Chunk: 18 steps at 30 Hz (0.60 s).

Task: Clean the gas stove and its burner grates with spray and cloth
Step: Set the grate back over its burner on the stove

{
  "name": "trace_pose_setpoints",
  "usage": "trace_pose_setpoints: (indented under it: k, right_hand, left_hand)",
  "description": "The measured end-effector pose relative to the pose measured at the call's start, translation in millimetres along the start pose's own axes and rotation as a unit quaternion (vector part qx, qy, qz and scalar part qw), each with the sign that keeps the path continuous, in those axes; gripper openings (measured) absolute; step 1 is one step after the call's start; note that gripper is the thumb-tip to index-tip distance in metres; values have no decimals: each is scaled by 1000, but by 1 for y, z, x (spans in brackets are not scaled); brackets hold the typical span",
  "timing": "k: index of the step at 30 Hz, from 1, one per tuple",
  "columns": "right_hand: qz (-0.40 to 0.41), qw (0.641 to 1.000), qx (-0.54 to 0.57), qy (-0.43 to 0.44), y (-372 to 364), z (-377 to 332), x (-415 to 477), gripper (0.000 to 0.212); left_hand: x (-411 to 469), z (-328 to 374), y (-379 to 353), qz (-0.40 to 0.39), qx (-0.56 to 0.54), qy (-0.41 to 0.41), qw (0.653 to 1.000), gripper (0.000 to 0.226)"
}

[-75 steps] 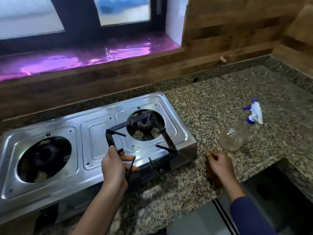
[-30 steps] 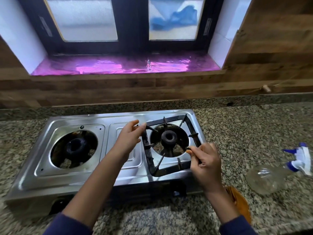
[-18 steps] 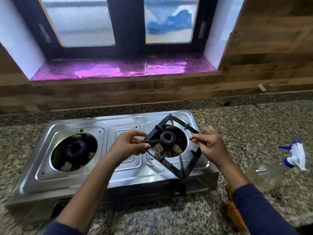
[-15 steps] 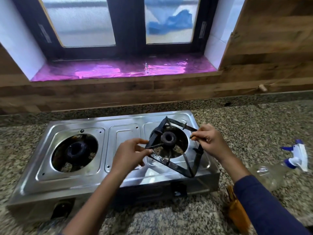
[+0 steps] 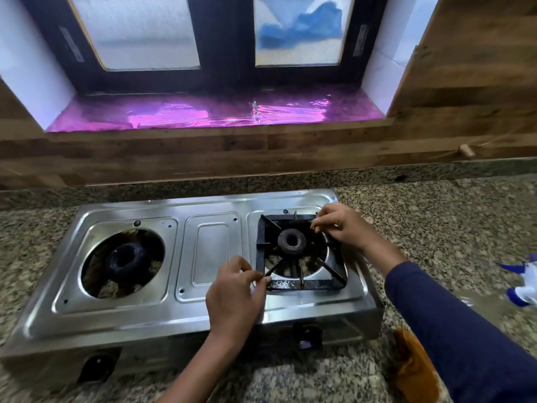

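A steel two-burner gas stove [image 5: 209, 251] stands on the granite counter. A black square burner grate [image 5: 302, 283] lies flat around the right burner [image 5: 291, 242]. My left hand [image 5: 235, 292] pinches the grate's near-left corner. My right hand [image 5: 341, 225] pinches its far-right corner. The left burner [image 5: 125, 260] has no grate on it. An orange-brown cloth [image 5: 412, 370] lies on the counter under my right sleeve. A clear spray bottle with a blue and white trigger [image 5: 523, 283] lies at the right edge.
A wood-panelled wall and a window sill covered in purple film [image 5: 215, 112] run behind the stove. Two black knobs [image 5: 308, 335] sit on the stove's front face. Speckled granite counter [image 5: 436, 222] extends to the right.
The grate was tilted and turned above the right burner; it now lies flat and square around it. Both hands shifted to opposite corners of the grate.
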State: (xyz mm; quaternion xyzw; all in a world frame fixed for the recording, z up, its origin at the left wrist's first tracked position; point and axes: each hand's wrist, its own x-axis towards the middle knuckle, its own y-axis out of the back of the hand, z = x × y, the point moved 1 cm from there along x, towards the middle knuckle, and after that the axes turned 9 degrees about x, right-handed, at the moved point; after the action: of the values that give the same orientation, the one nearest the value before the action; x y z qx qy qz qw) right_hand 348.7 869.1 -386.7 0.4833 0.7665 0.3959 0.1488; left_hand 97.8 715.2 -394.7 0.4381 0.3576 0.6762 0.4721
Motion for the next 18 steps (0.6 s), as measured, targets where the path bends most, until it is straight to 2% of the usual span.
trace_pose_setpoints:
  k: [9,18]
  right_hand:
    - [-19,999,30,18,-8,10,38,21]
    - [24,998,51,13,-11,15,38,19]
  left_hand:
    - [6,4,-5,-2,-9,12,1000,12]
    - [13,2,-8,-5,-23,23,999,12]
